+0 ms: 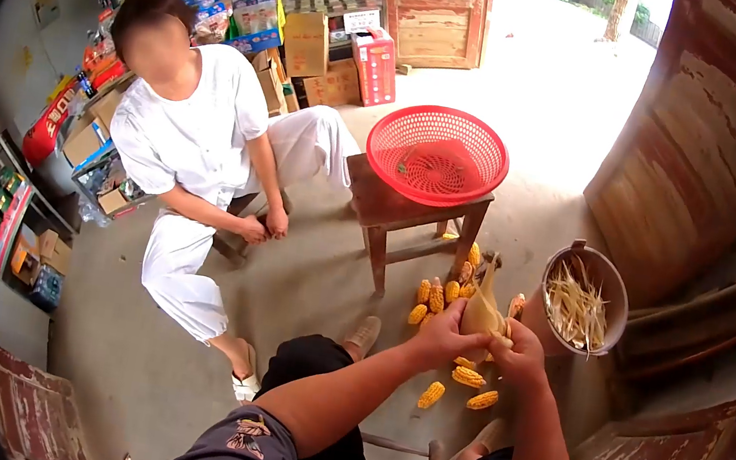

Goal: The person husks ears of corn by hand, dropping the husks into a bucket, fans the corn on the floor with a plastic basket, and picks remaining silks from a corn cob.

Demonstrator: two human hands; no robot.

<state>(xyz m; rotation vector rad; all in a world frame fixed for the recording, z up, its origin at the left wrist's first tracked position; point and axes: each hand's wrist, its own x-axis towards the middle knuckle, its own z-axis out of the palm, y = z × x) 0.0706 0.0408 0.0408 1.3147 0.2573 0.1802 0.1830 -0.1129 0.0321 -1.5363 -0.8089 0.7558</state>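
Note:
Both of my hands are closed on one ear of corn (483, 312) in its pale, dry husk, held over the floor in front of my knees. My left hand (449, 336) grips its left side, and my right hand (521, 350) pinches the husk low on the right. The husk's tip points up and away from me. Below and around my hands, several bare yellow corn cobs (431, 395) lie on the floor. Others are heaped by the stool's leg, including a cob (418, 315) left of my hands. My fingers partly hide the ear's lower end.
A red plastic basket (433, 192) rests on a wooden stool (370, 206). Right of my hands stands a bucket (619, 317) holding stripped husks (578, 304). A person in white (205, 110) sits at the left, hands together. Stocked shelves and boxes (306, 45) line the back; wooden doors (716, 130) flank the doorway.

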